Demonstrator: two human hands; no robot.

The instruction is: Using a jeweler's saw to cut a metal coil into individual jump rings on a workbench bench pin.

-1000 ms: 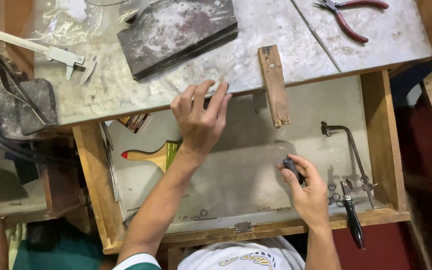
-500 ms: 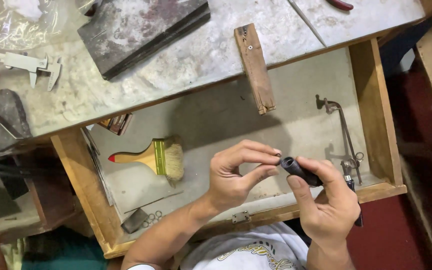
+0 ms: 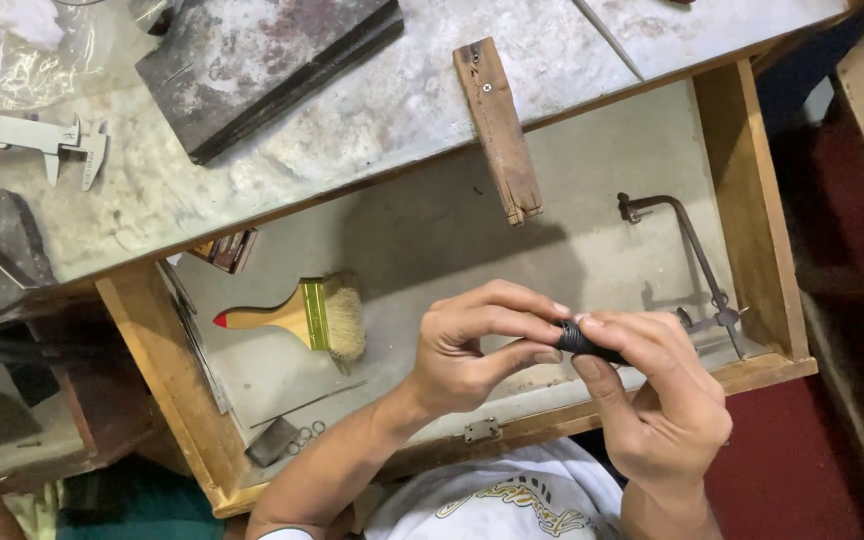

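Ribbed black tool handle [image 3: 584, 340] sits clamped between fingers of left hand [image 3: 467, 350] and right hand [image 3: 657, 390].

Soft even light — sharp, faint shadows

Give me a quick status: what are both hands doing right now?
Left hand and right hand both pinch a small black ribbed handle over the open drawer. Brush lies clear to the left.

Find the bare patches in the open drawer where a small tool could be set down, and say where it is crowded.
Free: the drawer floor between the brush and the saw frame, below the wooden peg. Crowded: the near edge, where the left hand and right hand hold a dark handle, and the near-left corner with wire bits.
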